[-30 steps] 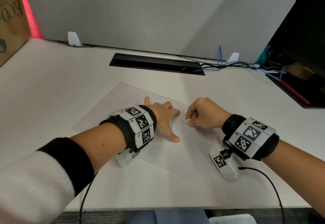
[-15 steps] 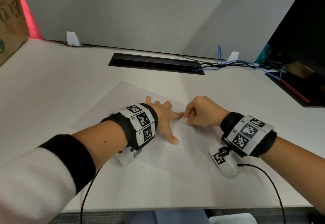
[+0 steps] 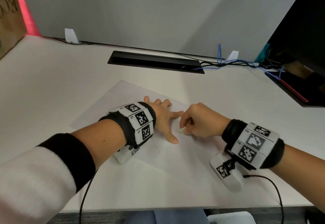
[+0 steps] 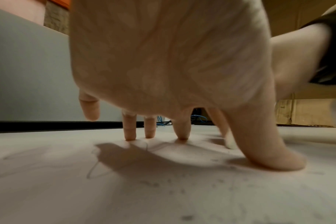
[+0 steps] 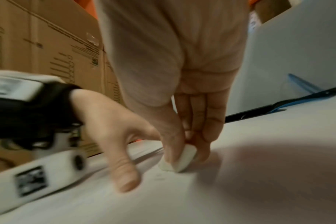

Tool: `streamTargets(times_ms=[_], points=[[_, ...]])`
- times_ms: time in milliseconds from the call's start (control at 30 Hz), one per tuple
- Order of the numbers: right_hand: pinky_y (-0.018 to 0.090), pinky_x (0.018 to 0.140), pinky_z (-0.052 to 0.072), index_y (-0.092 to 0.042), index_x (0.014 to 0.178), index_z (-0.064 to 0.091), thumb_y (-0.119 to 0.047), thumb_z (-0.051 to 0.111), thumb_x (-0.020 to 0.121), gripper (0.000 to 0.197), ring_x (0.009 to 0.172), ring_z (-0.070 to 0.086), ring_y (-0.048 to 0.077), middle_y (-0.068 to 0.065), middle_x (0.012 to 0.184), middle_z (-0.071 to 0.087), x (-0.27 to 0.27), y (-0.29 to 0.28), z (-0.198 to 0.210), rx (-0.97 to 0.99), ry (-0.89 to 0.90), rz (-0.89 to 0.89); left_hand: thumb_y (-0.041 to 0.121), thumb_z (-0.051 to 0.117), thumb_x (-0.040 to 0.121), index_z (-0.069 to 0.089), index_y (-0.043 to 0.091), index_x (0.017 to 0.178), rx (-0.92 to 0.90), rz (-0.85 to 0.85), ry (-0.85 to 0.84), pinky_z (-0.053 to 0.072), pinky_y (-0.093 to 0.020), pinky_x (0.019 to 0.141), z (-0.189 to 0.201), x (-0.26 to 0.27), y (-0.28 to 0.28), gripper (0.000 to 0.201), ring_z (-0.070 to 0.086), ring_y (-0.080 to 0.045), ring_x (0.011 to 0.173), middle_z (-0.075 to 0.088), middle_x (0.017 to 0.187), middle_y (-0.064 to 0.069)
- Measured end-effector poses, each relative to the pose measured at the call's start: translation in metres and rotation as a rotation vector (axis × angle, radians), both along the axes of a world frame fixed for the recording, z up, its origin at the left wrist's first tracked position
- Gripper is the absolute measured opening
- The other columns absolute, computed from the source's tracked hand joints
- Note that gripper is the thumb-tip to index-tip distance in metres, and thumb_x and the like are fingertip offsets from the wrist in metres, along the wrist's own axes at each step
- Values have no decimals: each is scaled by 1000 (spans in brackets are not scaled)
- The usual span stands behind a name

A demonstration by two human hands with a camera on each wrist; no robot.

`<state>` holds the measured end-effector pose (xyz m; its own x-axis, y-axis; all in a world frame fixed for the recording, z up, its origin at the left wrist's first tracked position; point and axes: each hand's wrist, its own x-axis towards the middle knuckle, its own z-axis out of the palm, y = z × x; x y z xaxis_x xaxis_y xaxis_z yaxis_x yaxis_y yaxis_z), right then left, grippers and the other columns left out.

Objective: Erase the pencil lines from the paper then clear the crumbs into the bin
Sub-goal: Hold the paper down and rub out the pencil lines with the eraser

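A white sheet of paper (image 3: 175, 157) lies on the desk, with faint pencil lines (image 4: 98, 163) and dark eraser crumbs (image 4: 163, 184) on it. My left hand (image 3: 165, 118) presses the sheet flat, its fingers (image 4: 182, 130) spread and its thumb (image 5: 125, 174) down. My right hand (image 3: 200, 120) pinches a small white eraser (image 5: 177, 160) between thumb and fingers, its lower end on the paper beside the left thumb. The eraser (image 3: 180, 130) shows as a pale spot in the head view. No bin is in view.
A black cable slot (image 3: 154, 62) lies in the desk behind the paper, with blue and black cables (image 3: 233, 63) running right. A grey divider (image 3: 149, 13) closes the back. A cardboard box (image 3: 8, 13) stands far left, dark equipment (image 3: 299, 48) far right.
My right hand with the eraser moved up the sheet toward the left index finger, then back down toward the left thumb. The left hand stayed pressed on the paper.
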<state>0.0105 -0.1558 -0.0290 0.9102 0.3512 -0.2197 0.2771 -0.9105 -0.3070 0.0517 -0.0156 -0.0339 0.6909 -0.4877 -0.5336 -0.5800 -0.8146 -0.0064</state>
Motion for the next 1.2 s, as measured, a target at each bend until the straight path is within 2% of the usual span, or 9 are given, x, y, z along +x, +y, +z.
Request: streamTargets(times_ms=[133, 300, 433, 533, 633, 867, 1000, 1100, 1200], points=[[3, 56, 35, -11, 90, 74, -7, 67, 77, 15, 58, 49, 0, -15, 61, 52, 4, -2, 3, -8, -14, -10, 74, 58, 68, -1, 54, 142, -2, 0, -5, 4, -56, 111, 0, -1, 1, 97, 5, -23, 141, -1, 156, 4], [7, 61, 37, -9, 91, 74, -7, 67, 77, 16, 71, 53, 12, -4, 71, 57, 14, -4, 2, -7, -41, -51, 73, 57, 70, -4, 52, 142, 12, 3, -3, 5, -56, 111, 3, -2, 0, 97, 5, -23, 142, -2, 156, 3], [6, 63, 40, -13, 91, 74, -7, 67, 77, 17, 66, 55, 7, -5, 70, 61, -2, -2, 1, -11, 35, 11, 75, 58, 67, -3, 53, 142, 15, 6, 3, 5, -56, 111, 0, -1, 0, 99, 3, -23, 141, -3, 156, 4], [4, 60, 36, -11, 92, 74, -8, 68, 77, 17, 63, 52, 5, -6, 68, 60, 11, -3, 4, 5, -24, -26, 73, 57, 69, -2, 52, 142, 8, 5, -8, 7, -55, 111, 1, -2, 0, 96, 5, -23, 141, -1, 156, 4], [13, 64, 40, -9, 93, 74, -5, 68, 77, 18, 73, 54, 11, 5, 82, 67, 22, -3, 3, 14, -44, -60, 73, 57, 70, -1, 53, 142, 2, 4, -10, 7, -55, 111, 2, -3, 0, 95, 6, -22, 141, -1, 156, 5], [6, 61, 39, -12, 93, 74, -5, 65, 78, 18, 58, 50, 0, -13, 61, 55, 1, 0, 4, -20, 55, 38, 76, 58, 66, 2, 55, 141, -3, 0, 2, 8, -53, 110, -2, 0, 1, 96, 6, -22, 140, -2, 155, 7], [15, 64, 40, -9, 93, 74, -2, 65, 78, 19, 62, 51, 6, -3, 68, 61, 22, 1, 3, 10, -35, -39, 73, 57, 70, 4, 49, 144, -2, 4, 1, 8, -51, 111, 1, -2, 1, 94, 5, -21, 141, -2, 155, 7], [9, 61, 39, -12, 92, 74, -4, 66, 78, 19, 59, 50, 2, -10, 62, 56, 10, -1, 2, -13, 31, 10, 74, 58, 68, 3, 52, 143, -2, 4, 9, 9, -52, 111, 1, -1, 2, 95, 5, -22, 141, -2, 155, 7], [8, 63, 41, -14, 92, 75, -5, 67, 77, 19, 60, 52, 4, -4, 67, 62, 2, -1, 3, -16, 83, 47, 76, 58, 67, 1, 54, 142, -1, 0, 11, 8, -52, 111, 0, -1, 2, 97, 4, -22, 141, -3, 155, 8]])
